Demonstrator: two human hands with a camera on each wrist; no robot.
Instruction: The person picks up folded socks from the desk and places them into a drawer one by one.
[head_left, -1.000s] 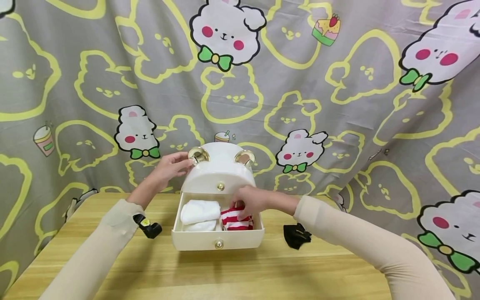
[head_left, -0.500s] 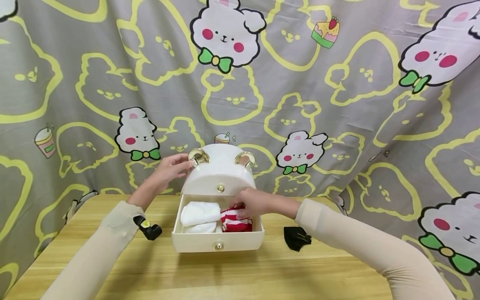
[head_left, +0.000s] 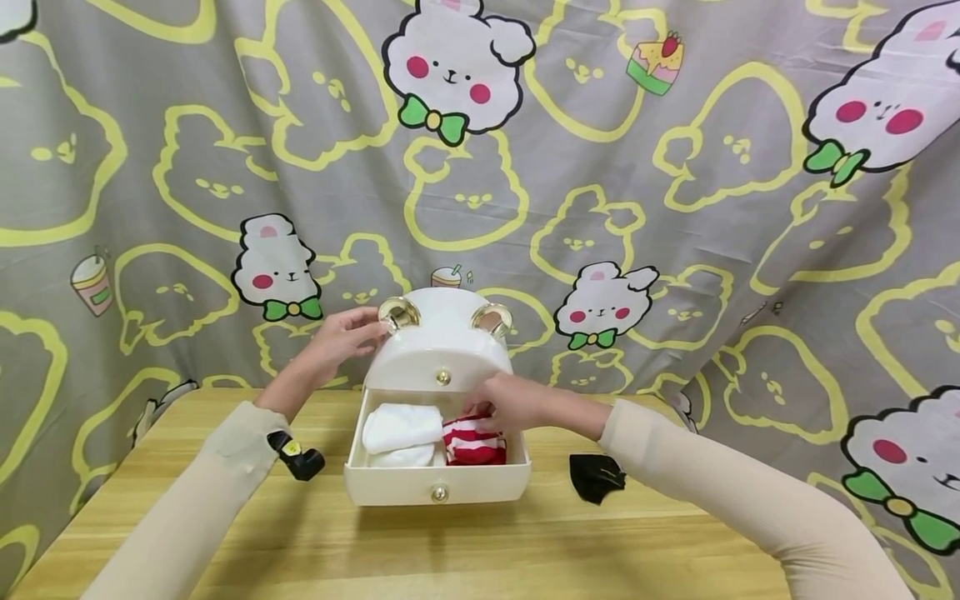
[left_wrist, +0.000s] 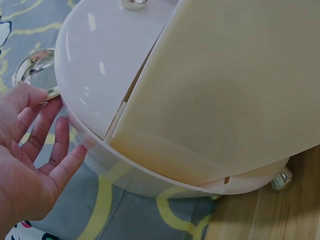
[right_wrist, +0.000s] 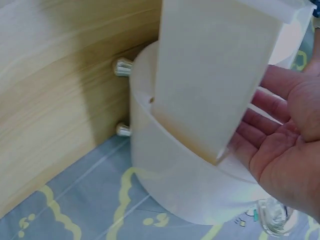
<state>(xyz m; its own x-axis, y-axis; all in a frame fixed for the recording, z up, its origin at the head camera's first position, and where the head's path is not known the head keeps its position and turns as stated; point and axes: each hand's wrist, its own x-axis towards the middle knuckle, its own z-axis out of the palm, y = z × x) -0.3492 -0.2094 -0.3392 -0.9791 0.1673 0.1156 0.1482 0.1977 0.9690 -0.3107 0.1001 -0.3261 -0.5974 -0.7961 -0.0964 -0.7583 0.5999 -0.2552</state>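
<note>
A white cabinet (head_left: 442,333) with two gold ears stands on the wooden table, its lower drawer (head_left: 480,483) pulled out. In the drawer's right half lies a red-and-white striped folded cloth (head_left: 475,446). My right hand (head_left: 513,402) reaches in over the drawer's side and grips the top of this cloth; the drawer wall hides its fingertips in the right wrist view. A folded white cloth (head_left: 401,427) fills the left half. My left hand (head_left: 345,337) rests its loosely bent fingers against the cabinet's left side, the thumb at the gold ear (left_wrist: 37,67).
A black strap-like item (head_left: 300,458) lies left of the cabinet, by the left sleeve. Right of it lies a black cloth-like piece (head_left: 596,477). A patterned curtain (head_left: 465,200) hangs behind the table (head_left: 420,558). The closed upper drawer has a gold knob (head_left: 443,377).
Compared with a second ago, my right hand sits slightly further back on the striped cloth, whose front folds have shifted. My left hand stays at the cabinet's side.
</note>
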